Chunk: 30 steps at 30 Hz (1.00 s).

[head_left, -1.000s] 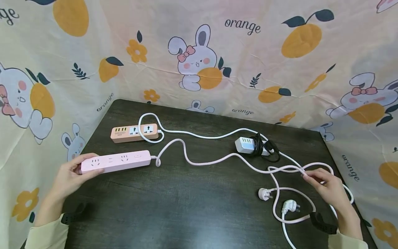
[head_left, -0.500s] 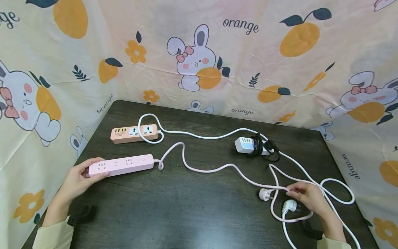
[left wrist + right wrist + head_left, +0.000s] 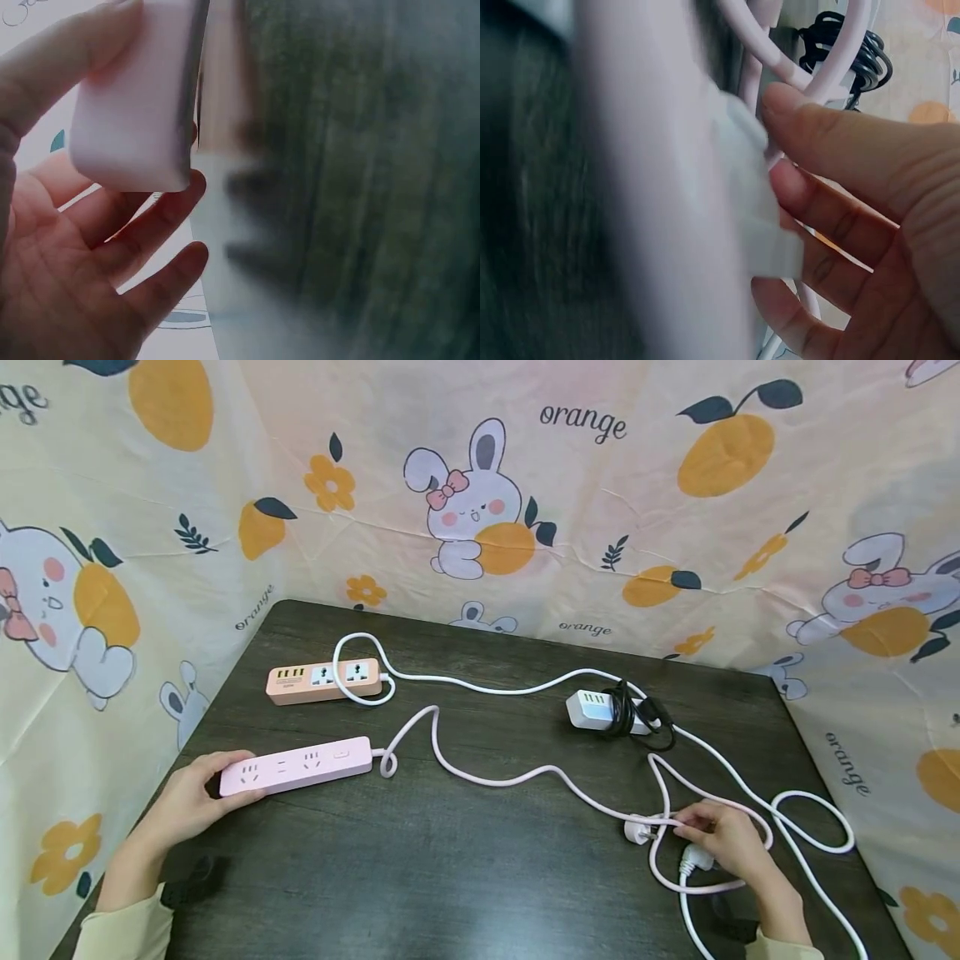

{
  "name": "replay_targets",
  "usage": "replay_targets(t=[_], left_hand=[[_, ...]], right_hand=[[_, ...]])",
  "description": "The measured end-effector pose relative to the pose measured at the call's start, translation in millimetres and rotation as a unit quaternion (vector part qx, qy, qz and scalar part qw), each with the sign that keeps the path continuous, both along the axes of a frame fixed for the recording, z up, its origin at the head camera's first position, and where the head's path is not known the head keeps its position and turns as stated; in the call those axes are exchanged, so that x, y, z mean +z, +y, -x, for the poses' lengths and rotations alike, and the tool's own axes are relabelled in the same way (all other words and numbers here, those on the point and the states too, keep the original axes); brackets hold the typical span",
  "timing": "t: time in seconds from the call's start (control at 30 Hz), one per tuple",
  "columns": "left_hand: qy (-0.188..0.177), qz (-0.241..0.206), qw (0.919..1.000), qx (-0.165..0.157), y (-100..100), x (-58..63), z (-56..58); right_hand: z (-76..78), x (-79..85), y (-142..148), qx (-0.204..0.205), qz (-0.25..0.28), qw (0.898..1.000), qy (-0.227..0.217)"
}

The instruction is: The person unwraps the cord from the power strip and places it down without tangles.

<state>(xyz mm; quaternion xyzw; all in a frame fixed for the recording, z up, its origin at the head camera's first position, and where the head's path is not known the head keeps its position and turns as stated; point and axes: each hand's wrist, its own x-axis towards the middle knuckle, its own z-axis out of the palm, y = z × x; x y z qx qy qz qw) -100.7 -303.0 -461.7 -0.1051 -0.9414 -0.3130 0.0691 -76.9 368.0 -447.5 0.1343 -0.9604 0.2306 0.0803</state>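
Observation:
My left hand (image 3: 193,797) grips the left end of a pink power strip (image 3: 296,766), thumb along the near side and fingers at the far side. In the left wrist view the strip's end (image 3: 135,142) sits between thumb and fingers. A pale pink cord (image 3: 495,782) runs from the strip in a wavy line to the right. There my right hand (image 3: 723,839) pinches the cord between thumb and fingertips. A round white plug (image 3: 637,832) lies just left of those fingertips. Below the hand is a second white plug (image 3: 696,858), partly covered by it.
An orange power strip (image 3: 300,683) lies at the back left, its white cord (image 3: 487,691) looped over it and running right. A white power strip (image 3: 591,710) wrapped in black cord (image 3: 624,710) sits at the back right. Patterned cloth (image 3: 337,552) hangs behind the dark table (image 3: 465,860).
My right hand has moved left and nearer, taking the pink cord along. My left hand and the pink power strip have shifted slightly right and nearer.

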Motion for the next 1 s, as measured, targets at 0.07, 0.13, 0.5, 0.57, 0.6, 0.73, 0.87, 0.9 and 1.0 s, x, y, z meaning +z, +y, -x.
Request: replay_targets(t=[0.07, 0.13, 0.5, 0.57, 0.6, 0.73, 0.87, 0.9, 1.0], left_hand=[[0.003, 0.009, 1.0, -0.001, 0, -0.4, -1.1], [0.007, 0.018, 0.9998, -0.003, 1, -1.0, -1.8], [-0.055, 0.054, 0.997, -0.014, 11, 5.4, 3.8], [-0.07, 0.061, 0.9956, -0.017, 14, 8.3, 5.7], [-0.072, 0.063, 0.9952, -0.018, 15, 9.9, 6.5], [-0.06, 0.06, 0.9961, -0.022, 23, 16.2, 9.1], [-0.002, 0.037, 0.9988, -0.032, 34, 21.3, 12.8], [0.02, 0.032, 0.9987, -0.036, 37, 21.7, 14.3], [0.072, 0.008, 0.9961, -0.051, 47, 23.2, 18.8]], right_hand=[[0.7, -0.1, -4, 0.001, -0.003, 1.0, 0.001], [0.7, 0.4, -7, 0.0, -0.006, 1.0, -0.002], [-1.3, 2.6, -12, 0.004, -0.004, 1.0, -0.03], [-1.9, 3.2, -12, 0.011, 0.003, 1.0, -0.028], [-2.3, 3.5, -13, 0.014, 0.006, 1.0, -0.025], [-4.4, 6.7, -17, 0.019, 0.012, 1.0, -0.004], [-5.7, 13.5, -23, 0.0, 0.023, 1.0, 0.017], [-5.6, 15.2, -25, -0.007, 0.026, 0.999, 0.023], [-4.5, 19.0, -29, -0.026, 0.035, 0.998, 0.039]])
